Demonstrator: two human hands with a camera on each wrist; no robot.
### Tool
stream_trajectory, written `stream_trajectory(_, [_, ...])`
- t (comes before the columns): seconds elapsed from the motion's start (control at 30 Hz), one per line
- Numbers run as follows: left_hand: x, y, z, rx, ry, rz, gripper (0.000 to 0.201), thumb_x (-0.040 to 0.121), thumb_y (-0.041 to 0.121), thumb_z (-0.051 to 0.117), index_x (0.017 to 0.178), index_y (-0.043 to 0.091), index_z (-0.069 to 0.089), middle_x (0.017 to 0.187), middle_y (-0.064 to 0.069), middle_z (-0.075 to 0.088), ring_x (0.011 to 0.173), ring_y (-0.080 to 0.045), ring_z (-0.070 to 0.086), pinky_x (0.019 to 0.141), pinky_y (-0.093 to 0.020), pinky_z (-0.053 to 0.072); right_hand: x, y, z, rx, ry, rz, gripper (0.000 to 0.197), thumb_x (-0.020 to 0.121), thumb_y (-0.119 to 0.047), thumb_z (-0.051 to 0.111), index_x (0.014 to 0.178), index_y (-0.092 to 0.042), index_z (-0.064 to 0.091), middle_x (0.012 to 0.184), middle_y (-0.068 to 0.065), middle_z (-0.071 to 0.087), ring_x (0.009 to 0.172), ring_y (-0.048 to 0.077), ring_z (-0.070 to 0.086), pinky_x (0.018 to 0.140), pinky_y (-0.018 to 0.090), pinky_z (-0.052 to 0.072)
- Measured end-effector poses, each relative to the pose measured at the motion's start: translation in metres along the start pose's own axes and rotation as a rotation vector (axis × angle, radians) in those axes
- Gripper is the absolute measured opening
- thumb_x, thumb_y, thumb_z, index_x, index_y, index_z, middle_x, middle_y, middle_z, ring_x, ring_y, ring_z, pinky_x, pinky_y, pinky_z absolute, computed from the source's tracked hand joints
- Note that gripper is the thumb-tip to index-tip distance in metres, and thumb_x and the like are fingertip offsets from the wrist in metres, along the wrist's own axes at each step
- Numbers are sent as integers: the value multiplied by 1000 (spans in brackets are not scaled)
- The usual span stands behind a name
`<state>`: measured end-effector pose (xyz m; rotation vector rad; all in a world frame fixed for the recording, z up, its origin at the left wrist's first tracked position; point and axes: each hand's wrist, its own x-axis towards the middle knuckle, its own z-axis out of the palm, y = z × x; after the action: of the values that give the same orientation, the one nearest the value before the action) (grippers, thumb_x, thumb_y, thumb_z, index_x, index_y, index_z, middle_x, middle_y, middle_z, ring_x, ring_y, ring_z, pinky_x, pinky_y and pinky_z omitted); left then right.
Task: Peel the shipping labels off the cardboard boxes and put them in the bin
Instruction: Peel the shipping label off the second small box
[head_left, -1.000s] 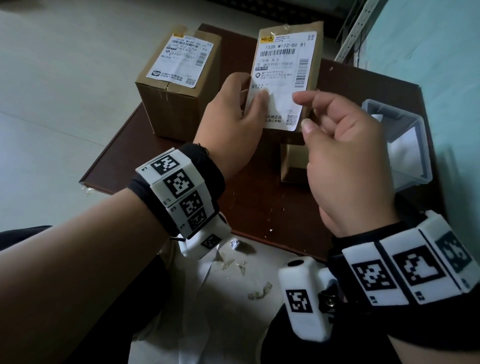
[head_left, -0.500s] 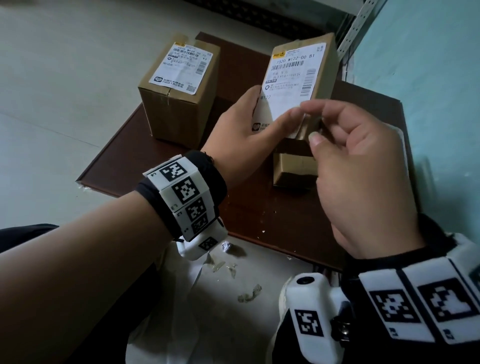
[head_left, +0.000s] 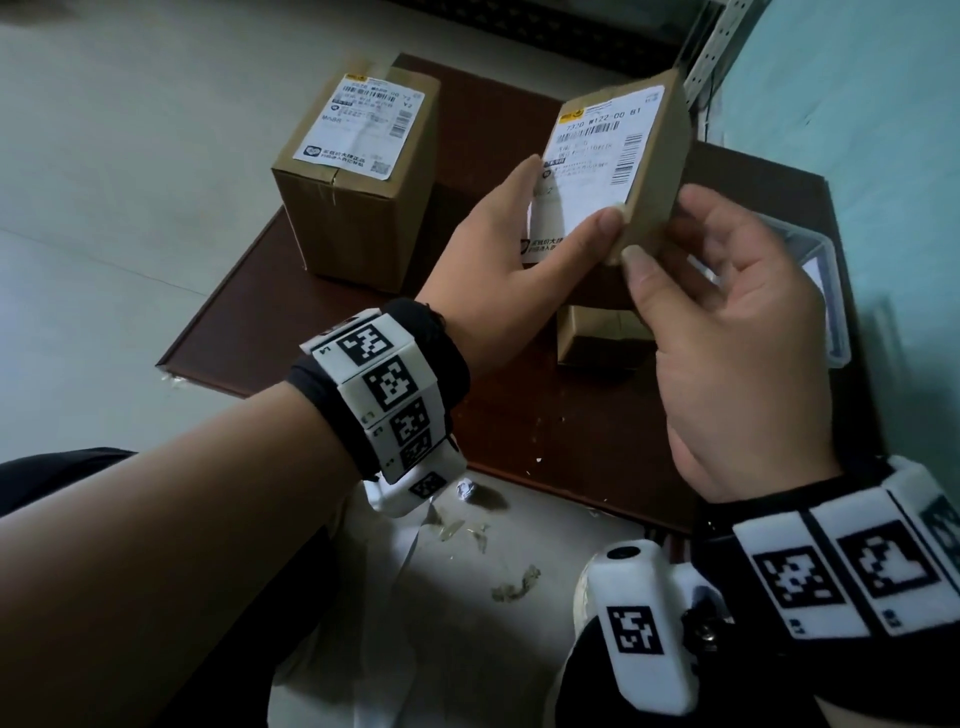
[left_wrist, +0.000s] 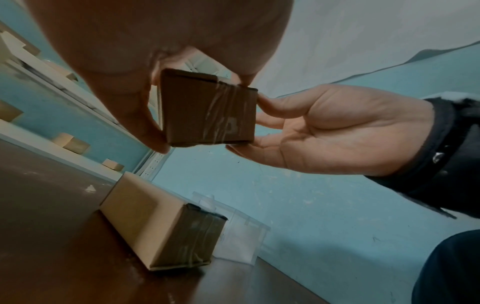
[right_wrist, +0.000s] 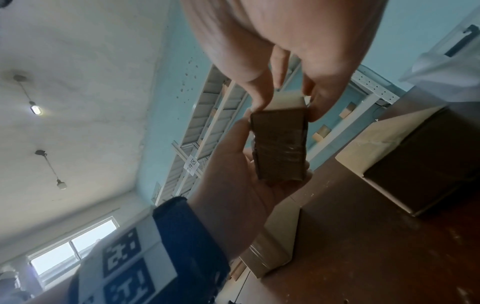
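Under both my hands lies the dark brown wooden board. On it, far to the left of my grip, stands a large brown cardboard box with its white label on top, and directly below my grip lies a small plain brown carton. To the right of my right hand, at the board's edge, is the clear plastic bin.

In my grip is the slim brown cardboard box, lifted off the board and tilted. Its long axis runs up and away from me. My left hand holds it from the left, with the thumb pressed on the white printed shipping label that covers the face turned toward me. My right hand pinches the lower right corner of the box, thumb in front and fingers behind.

The label's lower right corner lies just beside my right thumb, so I judge the right hand is nearer to begin the peeling.
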<state>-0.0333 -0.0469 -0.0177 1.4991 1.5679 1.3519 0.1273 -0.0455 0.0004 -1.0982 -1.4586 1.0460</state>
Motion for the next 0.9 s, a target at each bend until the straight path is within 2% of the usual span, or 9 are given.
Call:
stream_trajectory(0.03, [-2,3,1,-6,-7,3,38,100,49,58,128,28,46,122,26,59,110,20,54,89,-7,46,0,0,-1,32,-18,22,53,96,-18,74,147,-17,59,135,-2,72,128,11,67,108,35,55])
stream_trajectory(0.07, [-3,4,3,-6,-18,4,39,101,48,57,133,30,45,127,26,57,112,22,51,92,-5,44,0,0,-1,71,-48,52,52,98,-19,74,148,-18,59,134,-1,73,128,11,67,109,36,55])
stream_trajectory(0.13, [-5,2,7,36,-35,27,59,100,57,51,146,22,46,142,12,56,126,7,51,105,-22,48,0,0,-2,143,-103,134,48,102,-22,71,148,-22,58,132,-2,75,127,14,68,110,41,54])
stream_trajectory(0.17, [-5,-2,9,60,-38,40,62,98,60,50,147,21,47,142,8,57,127,0,54,105,-31,50,1,-1,-3,174,-121,176,46,104,-23,67,149,-24,57,131,-3,75,126,15,69,109,43,54])
stream_trajectory(0.23, [-6,-6,10,54,-49,36,61,97,62,50,143,22,52,139,7,59,126,-5,57,103,-37,53,3,-1,-5,207,-139,240,43,108,-21,61,150,-27,54,128,-6,76,123,14,71,106,44,56])
stream_trajectory(0.5, [0,-14,16,-56,-38,-8,59,94,59,58,138,20,62,133,8,66,124,-8,62,104,-40,53,3,5,-12,232,-127,307,47,108,-17,59,152,-30,50,132,-6,75,126,17,69,105,51,57])
stream_trajectory(0.67, [1,-12,17,39,-20,77,45,98,48,61,131,18,69,137,1,65,133,-6,54,111,-36,47,4,5,-16,210,-85,300,50,107,-18,62,153,-32,50,131,-8,75,126,15,69,104,49,57])
stream_trajectory(0.8, [2,-11,14,3,-64,137,30,104,38,55,104,18,77,108,7,71,117,-10,64,103,-40,51,5,6,-17,166,-82,273,51,106,-23,64,154,-31,50,130,-8,75,121,12,72,102,46,59])
stream_trajectory(0.9, [0,-9,14,6,-70,121,38,109,33,46,109,11,77,116,1,72,116,-9,64,100,-33,53,6,8,-18,146,-72,254,57,106,-23,64,159,-29,45,135,-7,72,124,11,70,104,45,59])
